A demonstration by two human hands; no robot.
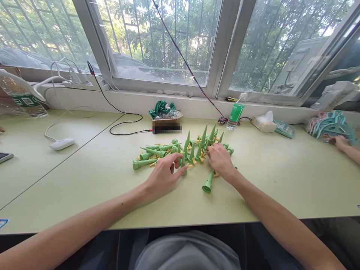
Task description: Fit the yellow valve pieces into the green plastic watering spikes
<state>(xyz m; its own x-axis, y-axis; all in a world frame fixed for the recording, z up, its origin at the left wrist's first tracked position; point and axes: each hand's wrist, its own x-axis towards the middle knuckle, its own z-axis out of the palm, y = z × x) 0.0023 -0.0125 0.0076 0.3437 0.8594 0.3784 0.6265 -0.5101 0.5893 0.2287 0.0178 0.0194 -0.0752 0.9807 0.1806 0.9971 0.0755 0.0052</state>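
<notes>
- Left hand [165, 168]: thumb and forefinger pinch an upright green spike [183, 160].
- Right hand [221, 158]: at the pile's [192, 154] four o'clock, grip untellable (fingertips hidden).
- Pile: twelve o'clock, bottle [235, 114] at one.

Heaped loosely on the table [165, 198]: green spikes [192, 154], tapered, with broad collars. To the left, mostly on their sides, overlapping at odd angles. At the middle and right, several upright, collars down, points up, close together. Nearest, a lone spike [209, 183] on its side, open mouth facing the near edge, narrow end hidden. Scattered between, small yellow pieces [194, 161], probably valves, too small to tell.
</notes>
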